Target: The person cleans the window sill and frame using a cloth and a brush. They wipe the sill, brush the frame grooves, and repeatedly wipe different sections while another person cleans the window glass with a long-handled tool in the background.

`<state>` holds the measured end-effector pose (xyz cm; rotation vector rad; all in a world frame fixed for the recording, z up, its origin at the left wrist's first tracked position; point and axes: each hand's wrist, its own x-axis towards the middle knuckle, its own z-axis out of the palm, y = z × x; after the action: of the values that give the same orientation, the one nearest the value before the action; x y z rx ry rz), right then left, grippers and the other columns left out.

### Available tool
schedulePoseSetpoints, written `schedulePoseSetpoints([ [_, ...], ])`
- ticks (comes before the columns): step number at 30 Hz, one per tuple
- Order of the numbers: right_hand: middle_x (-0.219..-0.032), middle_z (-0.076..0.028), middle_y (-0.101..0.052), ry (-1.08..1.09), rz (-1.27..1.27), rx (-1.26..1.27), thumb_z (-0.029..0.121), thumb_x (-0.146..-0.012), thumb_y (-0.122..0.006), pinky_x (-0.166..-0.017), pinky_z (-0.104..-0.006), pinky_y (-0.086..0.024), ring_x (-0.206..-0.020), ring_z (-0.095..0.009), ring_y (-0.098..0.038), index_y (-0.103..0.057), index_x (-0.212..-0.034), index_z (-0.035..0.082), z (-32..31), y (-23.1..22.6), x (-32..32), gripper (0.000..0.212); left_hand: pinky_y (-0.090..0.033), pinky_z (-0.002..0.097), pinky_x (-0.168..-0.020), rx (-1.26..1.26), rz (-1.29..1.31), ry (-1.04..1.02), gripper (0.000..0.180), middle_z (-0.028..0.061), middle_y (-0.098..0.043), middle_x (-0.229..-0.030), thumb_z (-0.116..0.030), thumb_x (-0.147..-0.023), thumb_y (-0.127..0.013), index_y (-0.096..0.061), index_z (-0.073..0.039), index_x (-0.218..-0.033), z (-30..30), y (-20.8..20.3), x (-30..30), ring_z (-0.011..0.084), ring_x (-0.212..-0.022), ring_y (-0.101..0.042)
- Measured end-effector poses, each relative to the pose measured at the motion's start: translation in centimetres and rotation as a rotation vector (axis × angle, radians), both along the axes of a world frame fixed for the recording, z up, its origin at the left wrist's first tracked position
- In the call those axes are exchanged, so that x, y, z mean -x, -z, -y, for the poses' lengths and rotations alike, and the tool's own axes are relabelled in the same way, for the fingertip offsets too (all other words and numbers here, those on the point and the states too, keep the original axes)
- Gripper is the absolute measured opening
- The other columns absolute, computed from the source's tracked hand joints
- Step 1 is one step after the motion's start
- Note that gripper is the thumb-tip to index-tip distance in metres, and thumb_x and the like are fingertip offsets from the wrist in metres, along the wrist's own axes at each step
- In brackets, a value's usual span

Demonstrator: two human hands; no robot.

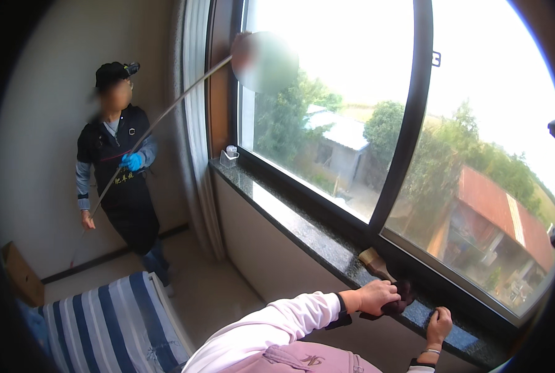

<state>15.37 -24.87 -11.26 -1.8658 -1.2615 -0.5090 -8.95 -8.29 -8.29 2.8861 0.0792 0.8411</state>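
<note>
My left hand point(377, 297) reaches over the dark speckled stone windowsill point(327, 245), its fingers closed round a bunched dark brown cloth point(404, 297). Part of the cloth hangs below the hand. Just beyond it on the sill lies a flat brush point(372, 260) with pale bristles and a brownish handle, the handle's end lost behind the cloth. To the right, my right hand point(439, 326) is curled at the sill's near edge; whatever its fingers may hold is hidden. The sliding window point(386, 205) in a dark frame rises behind both hands.
At the left a person point(125, 155) in a dark apron, one hand in a blue glove, holds a long pole point(165, 112) reaching the window. A small clear holder point(229, 156) stands at the sill's far end. A striped bed point(113, 323), a cardboard box point(24, 273) and curtains point(193, 124) are nearby.
</note>
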Motion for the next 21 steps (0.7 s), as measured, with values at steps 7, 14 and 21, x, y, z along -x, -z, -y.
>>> schedulePoseSetpoints([
  [7, -0.086, -0.017, -0.062, 0.150, 0.026, -0.036, 0.003, -0.078, -0.056, -0.071, -0.0394, -0.048, -0.080, -0.035, -0.060, -0.061, -0.081, -0.002, -0.4, 1.4, -1.1, 0.007, -0.048, 0.0364, -0.070, -0.051, 0.094, -0.035, 0.048, 0.0031, -0.056, -0.092, -0.019, -0.059, -0.071, -0.060, -0.014, -0.105, -4.9, 0.4, 7.9, 0.0248, -0.082, -0.055],
  [14, -0.090, -0.018, -0.062, 0.234, 0.043, -0.028, 0.006, -0.084, -0.054, -0.074, -0.0383, -0.048, -0.083, -0.035, -0.060, -0.061, -0.088, -0.001, -0.1, 1.4, -1.3, 0.011, -0.048, 0.0374, -0.078, -0.039, 0.015, -0.085, 0.054, 0.0034, -0.058, -0.097, -0.025, -0.057, -0.073, -0.058, -0.018, -0.108, -11.7, -0.3, 14.9, 0.0272, -0.087, -0.055],
  [21, -0.093, -0.016, -0.064, 0.343, 0.067, 0.068, 0.009, -0.086, -0.054, -0.077, -0.0372, -0.049, -0.087, -0.033, -0.061, -0.063, -0.091, 0.001, 0.2, 1.5, -1.9, 0.013, -0.046, 0.0362, -0.085, 0.079, 0.006, -0.196, 0.055, 0.0025, -0.059, -0.102, -0.026, -0.058, -0.077, -0.060, -0.019, -0.110, -15.0, -0.5, 18.1, 0.0266, -0.094, -0.055],
])
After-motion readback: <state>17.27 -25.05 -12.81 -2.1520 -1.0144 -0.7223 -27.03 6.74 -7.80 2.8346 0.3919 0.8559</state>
